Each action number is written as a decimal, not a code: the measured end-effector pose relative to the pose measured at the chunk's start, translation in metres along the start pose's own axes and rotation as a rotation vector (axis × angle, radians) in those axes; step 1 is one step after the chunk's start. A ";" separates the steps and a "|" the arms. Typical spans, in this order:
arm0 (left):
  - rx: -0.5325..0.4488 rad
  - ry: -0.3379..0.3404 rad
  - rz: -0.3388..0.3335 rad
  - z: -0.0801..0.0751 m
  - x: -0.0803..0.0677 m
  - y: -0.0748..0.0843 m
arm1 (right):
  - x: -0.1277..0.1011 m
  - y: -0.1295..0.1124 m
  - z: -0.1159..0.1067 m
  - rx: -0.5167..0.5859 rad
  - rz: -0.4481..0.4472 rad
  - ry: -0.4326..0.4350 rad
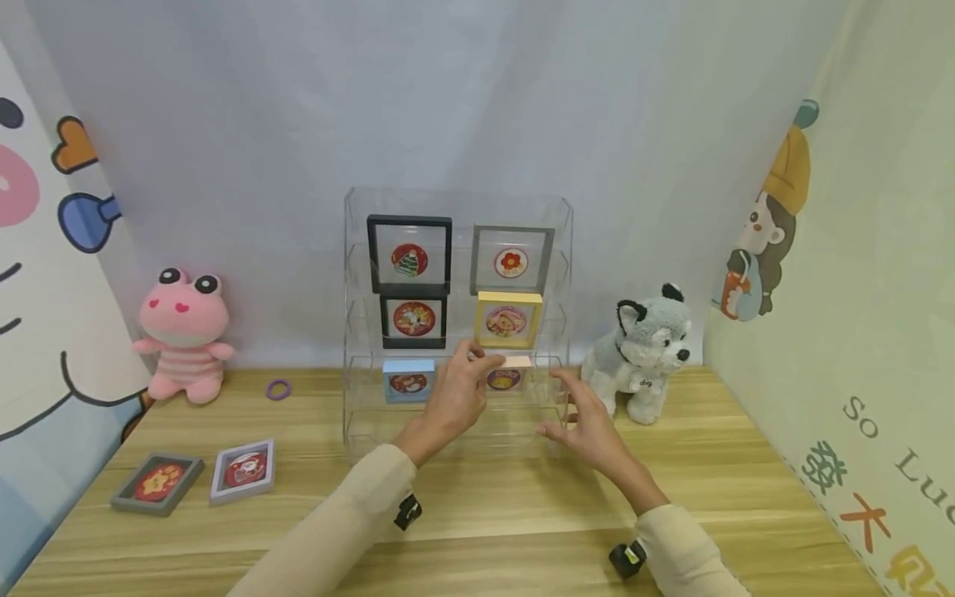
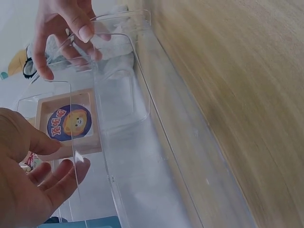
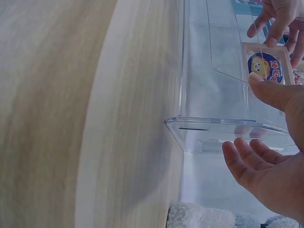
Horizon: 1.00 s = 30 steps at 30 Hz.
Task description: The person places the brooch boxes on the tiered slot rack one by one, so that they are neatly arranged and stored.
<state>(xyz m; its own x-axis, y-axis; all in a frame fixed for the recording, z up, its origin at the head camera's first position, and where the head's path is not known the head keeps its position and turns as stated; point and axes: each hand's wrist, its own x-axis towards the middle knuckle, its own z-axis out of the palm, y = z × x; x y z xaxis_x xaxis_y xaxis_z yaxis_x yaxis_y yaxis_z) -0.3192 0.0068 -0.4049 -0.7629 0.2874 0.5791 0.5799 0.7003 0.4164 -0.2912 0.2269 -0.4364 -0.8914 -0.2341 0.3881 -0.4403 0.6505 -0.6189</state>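
At the centre of the head view, the left hand [image 1: 453, 396] pinches the pink framed badge [image 1: 506, 376] on the clear acrylic display rack's [image 1: 358, 414] lower tier. The right hand [image 1: 589, 423], fingers relaxed and spread, rests against the rack's right edge, beside the husky plush [image 1: 647, 352].

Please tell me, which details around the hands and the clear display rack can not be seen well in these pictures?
- Head view: left hand covers part of the pink frame; its grip on it is unclear.
- Left wrist view: the clear rack wall glares over that frame's picture.
- Right wrist view: right hand is cut by the edge; the plush husky shows only fur.
- Head view: badge pictures are too small.
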 end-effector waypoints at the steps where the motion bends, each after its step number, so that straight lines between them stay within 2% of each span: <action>1: 0.002 0.001 -0.002 0.000 -0.001 0.000 | 0.000 0.000 0.001 0.002 -0.002 -0.001; 8: 0.037 0.050 0.019 -0.004 -0.004 0.002 | -0.001 0.000 0.002 -0.012 0.000 -0.006; 12: 0.080 0.093 0.060 -0.008 -0.003 0.006 | -0.001 0.000 0.001 -0.010 0.009 -0.014; 15: 0.074 0.124 0.097 -0.013 -0.002 0.008 | 0.000 0.000 0.001 0.000 0.005 -0.019; 19: -0.014 0.171 0.167 -0.025 -0.002 0.012 | 0.001 0.000 0.001 0.006 0.011 -0.022; 23: -0.126 0.191 0.219 -0.047 -0.004 0.012 | 0.001 -0.001 0.001 0.001 0.018 -0.029; 26: -0.227 0.175 0.216 -0.068 -0.008 0.007 | 0.000 -0.002 0.000 0.000 0.019 -0.033; 30: -0.347 0.115 0.180 -0.099 -0.017 -0.004 | 0.000 -0.002 0.000 0.000 0.021 -0.031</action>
<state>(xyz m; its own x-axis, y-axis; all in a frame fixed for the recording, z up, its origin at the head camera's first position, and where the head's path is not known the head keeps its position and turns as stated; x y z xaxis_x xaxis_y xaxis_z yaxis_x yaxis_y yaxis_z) -0.2805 -0.0655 -0.3467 -0.6145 0.2966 0.7311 0.7785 0.3779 0.5011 -0.2903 0.2261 -0.4356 -0.9036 -0.2425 0.3532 -0.4210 0.6555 -0.6270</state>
